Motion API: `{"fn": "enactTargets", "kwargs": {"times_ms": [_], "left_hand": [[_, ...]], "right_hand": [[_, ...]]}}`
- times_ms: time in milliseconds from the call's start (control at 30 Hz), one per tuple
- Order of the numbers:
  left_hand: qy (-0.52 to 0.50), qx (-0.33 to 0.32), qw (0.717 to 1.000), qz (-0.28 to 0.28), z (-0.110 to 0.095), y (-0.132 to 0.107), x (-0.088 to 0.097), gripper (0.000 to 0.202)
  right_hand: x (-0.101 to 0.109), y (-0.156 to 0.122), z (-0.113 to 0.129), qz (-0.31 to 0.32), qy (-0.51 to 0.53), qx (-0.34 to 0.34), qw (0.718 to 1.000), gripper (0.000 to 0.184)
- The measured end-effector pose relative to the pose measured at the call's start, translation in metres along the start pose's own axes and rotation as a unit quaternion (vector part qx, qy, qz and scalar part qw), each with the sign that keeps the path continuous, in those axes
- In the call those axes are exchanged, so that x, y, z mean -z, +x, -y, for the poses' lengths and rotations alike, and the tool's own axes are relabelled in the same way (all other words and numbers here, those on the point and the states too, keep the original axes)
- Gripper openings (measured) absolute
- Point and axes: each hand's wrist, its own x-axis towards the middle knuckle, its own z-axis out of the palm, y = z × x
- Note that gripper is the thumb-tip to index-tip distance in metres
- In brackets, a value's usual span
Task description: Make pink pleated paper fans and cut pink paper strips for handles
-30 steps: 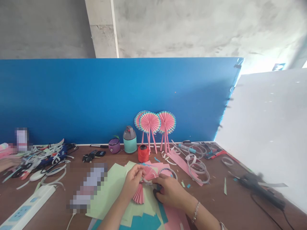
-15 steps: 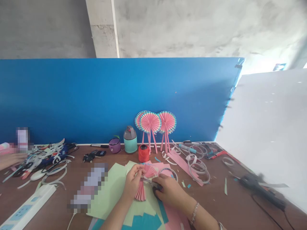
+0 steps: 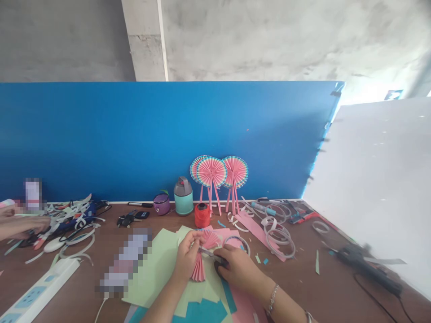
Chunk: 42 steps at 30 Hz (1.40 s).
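My left hand [image 3: 187,252] pinches a pink pleated paper fan [image 3: 198,269] at its narrow middle, with the folds spreading above and below the fingers. My right hand [image 3: 237,264] is closed round the dark handles of a pair of scissors [image 3: 209,253], whose blades point left across the fan's middle, close to my left fingertips. Whatever lies right at the blade tips is too small to make out. Beneath both hands are sheets of light green paper [image 3: 153,264], with teal paper [image 3: 202,312] and pink paper at the near side.
Finished pink round fans [image 3: 211,172] lean against the blue partition [image 3: 134,134]. Before them sit a red string spool [image 3: 202,216] and a teal container [image 3: 183,202]. Tape rolls [image 3: 279,237] and a glue gun [image 3: 367,267] lie rightward. Another person's hands [image 3: 25,224] reach into clutter at far left.
The scissor blades show more plainly across the fan's middle, while my hands stay nearly in place. At the far left, the other person's hands have come further right over the clutter.
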Motion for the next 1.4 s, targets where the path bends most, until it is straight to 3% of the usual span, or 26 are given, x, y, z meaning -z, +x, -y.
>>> {"fn": "enactTargets", "kwargs": {"times_ms": [1400], "left_hand": [[0.021,-0.008,1.0,-0.006,-0.0057,-0.002,-0.0027,0.02]], "right_hand": [[-0.0029,0.0029,0.0029,-0.015,-0.029,-0.017,0.999,0.03]]}}
